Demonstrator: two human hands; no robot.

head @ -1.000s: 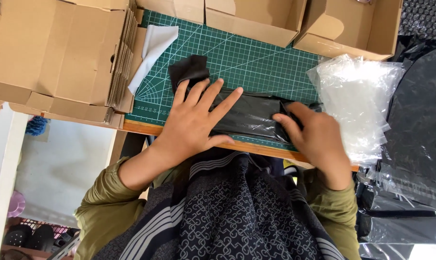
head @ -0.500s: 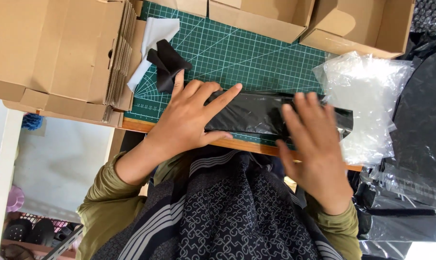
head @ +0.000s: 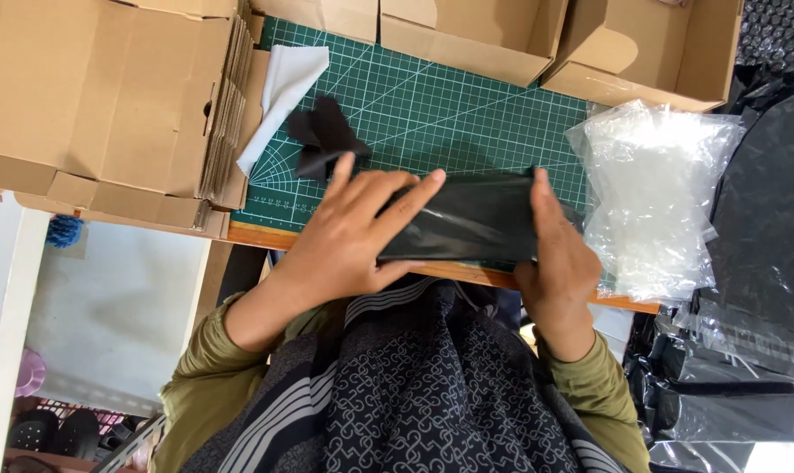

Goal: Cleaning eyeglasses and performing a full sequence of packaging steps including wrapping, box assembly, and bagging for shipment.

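Flat and unclenched, the left hand [head: 362,232] grips nothing: its palm and spread fingers press on the black folded bundle [head: 476,219], which lies across the near edge of the green cutting mat [head: 467,114] on the desk. Left of it are flattened cardboard boxes [head: 108,96], a white cloth [head: 283,96] and a black scrap [head: 322,136]. The right hand [head: 554,254] stands edgewise against the bundle's right end, its thumb hidden, so its grip cannot be told. Clear plastic bags [head: 651,193] lie just beyond. This looks like squaring and flattening the fold; lifting it would call for fingers under both ends.
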